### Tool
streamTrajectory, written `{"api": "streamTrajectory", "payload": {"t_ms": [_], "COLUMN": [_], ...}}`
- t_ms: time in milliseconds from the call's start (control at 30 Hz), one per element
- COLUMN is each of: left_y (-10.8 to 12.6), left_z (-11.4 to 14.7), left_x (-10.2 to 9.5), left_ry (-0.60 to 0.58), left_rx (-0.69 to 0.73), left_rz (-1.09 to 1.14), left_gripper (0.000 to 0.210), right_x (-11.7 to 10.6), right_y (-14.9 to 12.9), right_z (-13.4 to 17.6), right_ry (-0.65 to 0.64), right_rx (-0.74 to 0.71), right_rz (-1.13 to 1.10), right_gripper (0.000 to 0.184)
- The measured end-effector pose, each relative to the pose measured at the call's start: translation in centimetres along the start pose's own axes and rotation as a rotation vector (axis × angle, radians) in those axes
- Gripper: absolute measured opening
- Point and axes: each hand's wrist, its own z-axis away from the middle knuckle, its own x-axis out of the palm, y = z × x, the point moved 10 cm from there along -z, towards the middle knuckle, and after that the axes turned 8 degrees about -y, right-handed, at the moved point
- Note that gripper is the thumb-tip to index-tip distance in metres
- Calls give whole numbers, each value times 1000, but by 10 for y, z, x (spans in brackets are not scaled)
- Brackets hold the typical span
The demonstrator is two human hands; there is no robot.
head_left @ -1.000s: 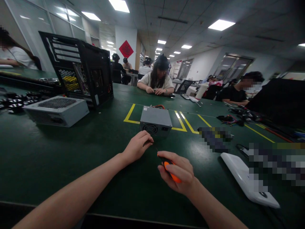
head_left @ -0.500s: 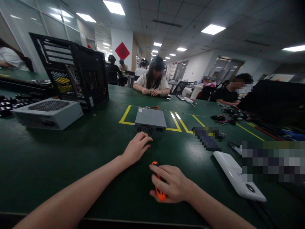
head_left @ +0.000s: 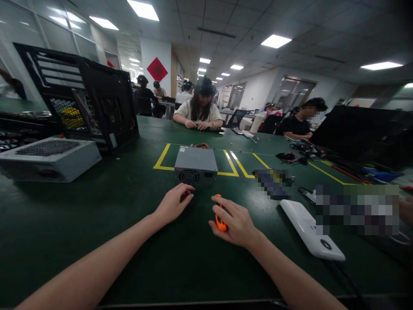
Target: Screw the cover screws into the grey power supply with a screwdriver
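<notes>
A grey computer power supply (head_left: pixel 195 158) sits on the green table in front of me, its round fan grille and socket facing my way. My left hand (head_left: pixel 174 202) is just in front of its lower left edge, fingers curled and thumb near the index fingertip. Whatever may be between those fingertips is too small to make out. To its right, my right hand (head_left: pixel 237 219) is closed around the orange handle of a screwdriver (head_left: pixel 221 224). The screwdriver's shaft is hard to see against the dark table.
At left stand a black computer case (head_left: pixel 109 103) and a second power supply (head_left: pixel 54 159). A white oblong device (head_left: pixel 311 230) lies at right, near cables (head_left: pixel 292 158) and a black monitor (head_left: pixel 364 142). Yellow tape (head_left: pixel 163 157) marks the table. A person (head_left: pixel 198 110) sits opposite.
My right hand has moved forward with the screwdriver and its handle is now more upright. My left hand has shifted slightly, and the two hands are farther apart. The view has turned a little right.
</notes>
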Motion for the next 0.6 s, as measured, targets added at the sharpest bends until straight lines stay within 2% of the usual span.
{"api": "streamTrajectory", "payload": {"t_ms": [600], "left_y": [-3], "left_z": [1], "left_x": [4], "left_ry": [-63], "left_rx": [1], "left_rz": [-33], "left_gripper": [20], "right_x": [13], "right_y": [11], "right_z": [-5], "right_ry": [-60], "right_rx": [67], "right_rz": [-37], "right_gripper": [24]}}
